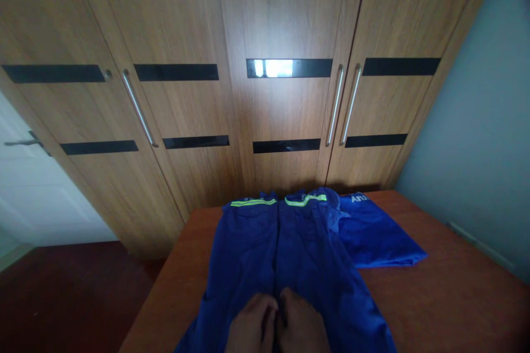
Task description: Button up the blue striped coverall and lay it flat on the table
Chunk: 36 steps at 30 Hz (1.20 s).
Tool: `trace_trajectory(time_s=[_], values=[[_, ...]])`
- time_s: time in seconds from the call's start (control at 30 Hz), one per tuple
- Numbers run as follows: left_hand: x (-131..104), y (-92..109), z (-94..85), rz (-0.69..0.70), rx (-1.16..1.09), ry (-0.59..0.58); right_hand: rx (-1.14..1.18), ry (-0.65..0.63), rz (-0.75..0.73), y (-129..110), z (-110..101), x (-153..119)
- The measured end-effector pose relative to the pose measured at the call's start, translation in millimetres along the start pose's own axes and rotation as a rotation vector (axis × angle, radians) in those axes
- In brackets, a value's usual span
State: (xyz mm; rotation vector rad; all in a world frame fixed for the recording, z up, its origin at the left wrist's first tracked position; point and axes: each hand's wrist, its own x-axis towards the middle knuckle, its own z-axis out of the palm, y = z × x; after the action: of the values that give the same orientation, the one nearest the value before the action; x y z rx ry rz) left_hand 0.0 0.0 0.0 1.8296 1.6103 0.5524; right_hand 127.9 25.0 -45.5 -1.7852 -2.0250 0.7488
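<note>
Head view: your left hand [251,324] and right hand [301,324] sit side by side at the bottom centre, touching, both flat and holding nothing, fingers pressed on the blue garment [285,253]. It lies spread across the table [455,292], lower middle. 4 wardrobe doors [285,27] fill the top.
</note>
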Motion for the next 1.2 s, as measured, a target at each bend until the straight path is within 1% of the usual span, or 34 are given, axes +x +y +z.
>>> trace_trajectory(time_s=[0.03, 0.1, 0.2, 0.33, 0.5, 0.57, 0.63, 0.73, 0.87, 0.93, 1.0, 1.1, 1.2], values=[[10, -5, 5.8, -0.022, 0.087, -0.024, 0.024, 0.016, 0.024, 9, 4, 1], [22, -13, 17.9, -0.095, 0.216, -0.073, 0.128, 0.055, 0.046, 27, 12, 2], [24, -20, 28.9, -0.158, 0.301, -0.108, 0.342, 0.100, 0.023, 47, 20, 2], [24, -17, 26.9, -0.171, 0.391, -0.128, 0.527, 0.153, 0.004, 54, 24, 2], [32, -13, 21.0, -0.144, 0.450, -0.128, 0.602, 0.168, 0.020, 54, 22, 2], [34, -13, 19.5, -0.139, 0.420, -0.119, 0.609, 0.160, 0.009, 54, 21, 2], [34, -12, 18.3, -0.128, 0.342, -0.100, 0.609, 0.165, -0.005, 52, 19, 2], [32, -10, 19.2, -0.085, 0.128, -0.006, 0.608, 0.174, -0.013, 47, 16, 3], [29, -12, 26.5, -0.048, -0.186, 0.137, 0.602, 0.189, -0.032, 39, 9, 3], [27, -14, 30.3, -0.070, -0.329, 0.164, 0.597, 0.195, -0.032, 37, 6, 3], [26, -15, 32.7, -0.095, -0.415, 0.178, 0.589, 0.183, -0.030, 36, 4, 3], [24, -15, 32.9, -0.080, -0.387, 0.186, 0.583, 0.163, -0.021, 35, 3, 2], [23, -14, 31.3, -0.043, -0.233, 0.195, 0.596, 0.147, -0.010, 34, 2, 2]])
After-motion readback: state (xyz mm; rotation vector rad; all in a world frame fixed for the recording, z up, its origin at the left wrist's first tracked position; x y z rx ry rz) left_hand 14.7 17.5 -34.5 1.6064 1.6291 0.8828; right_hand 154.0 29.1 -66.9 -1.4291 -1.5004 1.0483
